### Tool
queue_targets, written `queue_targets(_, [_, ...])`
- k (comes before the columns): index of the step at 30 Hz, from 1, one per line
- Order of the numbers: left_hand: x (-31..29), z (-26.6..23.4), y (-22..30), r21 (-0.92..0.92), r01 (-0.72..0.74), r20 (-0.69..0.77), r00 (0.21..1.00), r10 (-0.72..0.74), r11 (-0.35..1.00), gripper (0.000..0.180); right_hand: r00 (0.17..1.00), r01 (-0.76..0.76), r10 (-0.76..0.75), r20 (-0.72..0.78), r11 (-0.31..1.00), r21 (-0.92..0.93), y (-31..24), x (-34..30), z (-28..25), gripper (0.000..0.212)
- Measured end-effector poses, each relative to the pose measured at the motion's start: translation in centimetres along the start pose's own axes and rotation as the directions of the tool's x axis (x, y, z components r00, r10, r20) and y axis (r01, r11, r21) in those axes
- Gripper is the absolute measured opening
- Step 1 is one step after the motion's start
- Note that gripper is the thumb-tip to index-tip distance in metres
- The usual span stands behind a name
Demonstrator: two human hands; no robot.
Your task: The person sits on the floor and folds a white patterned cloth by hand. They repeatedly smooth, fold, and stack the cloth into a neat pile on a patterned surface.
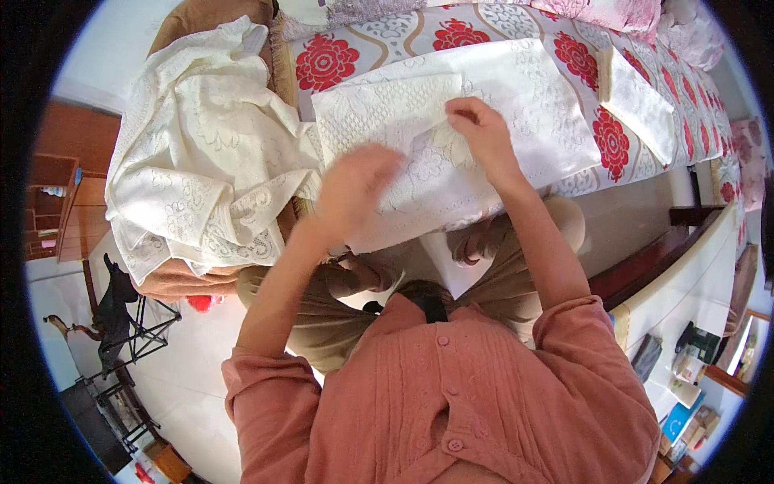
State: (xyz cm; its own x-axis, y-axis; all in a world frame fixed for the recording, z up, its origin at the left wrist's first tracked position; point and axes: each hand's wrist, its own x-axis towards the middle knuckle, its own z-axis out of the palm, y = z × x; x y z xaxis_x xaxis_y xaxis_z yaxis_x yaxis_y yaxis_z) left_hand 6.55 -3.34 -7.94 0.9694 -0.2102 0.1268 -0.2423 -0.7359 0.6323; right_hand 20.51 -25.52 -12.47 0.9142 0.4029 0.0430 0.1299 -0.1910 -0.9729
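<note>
A white lace cloth (516,121) lies spread and partly folded over the patterned cover in front of me. On its left part rests a folded-over flap (403,101) with an openwork pattern. My right hand (482,137) is closed, thumb and fingers pinched together at the right edge of this flap. Over the cloth's left side, my left hand (361,189) is smeared by motion, and its fingers cannot be made out. To the left, a crumpled cream lace cloth (214,145) hangs in loose folds over a brown padded seat arm (197,278).
The cover (459,34) has red flowers and grey scrolls. At the right lies a narrow folded white cloth (637,105). A light tabletop (685,278) with small items stands at my right. A black folding frame (121,315) is on the floor at left.
</note>
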Motion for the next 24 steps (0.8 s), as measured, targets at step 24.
queue_targets(24, [5.5,-6.9,-13.6,0.246,0.315,-0.164,0.946,-0.281,0.917,0.052,0.998,0.064,-0.055,0.032,0.906,-0.419,2.4,15.0,1.9,0.033])
